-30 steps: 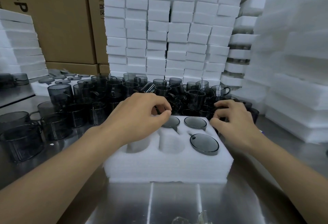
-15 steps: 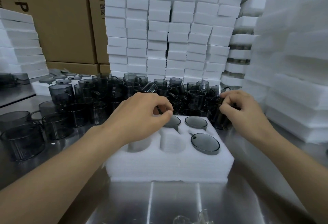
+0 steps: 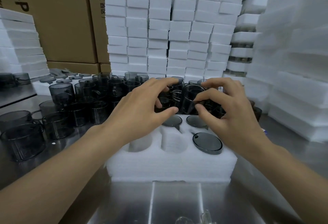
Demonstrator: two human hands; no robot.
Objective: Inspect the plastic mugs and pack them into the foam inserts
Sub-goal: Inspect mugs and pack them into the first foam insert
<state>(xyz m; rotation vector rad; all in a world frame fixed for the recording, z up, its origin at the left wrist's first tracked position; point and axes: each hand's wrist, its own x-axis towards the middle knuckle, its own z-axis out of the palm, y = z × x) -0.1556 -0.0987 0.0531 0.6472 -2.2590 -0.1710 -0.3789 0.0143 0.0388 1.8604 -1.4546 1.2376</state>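
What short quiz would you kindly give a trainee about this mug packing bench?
1. True or false: every front-row pocket of the foam insert is filled.
2. The right hand grips: A a foam block, B a dark mug, C a carton.
3. How many dark round tops show in the insert?
Key: 1 false, two front pockets are empty; 2 B; 3 three.

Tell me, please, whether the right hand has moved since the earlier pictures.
Yes. The right hand has moved left, from beside the foam insert's right edge to above its back edge, gripping a mug.
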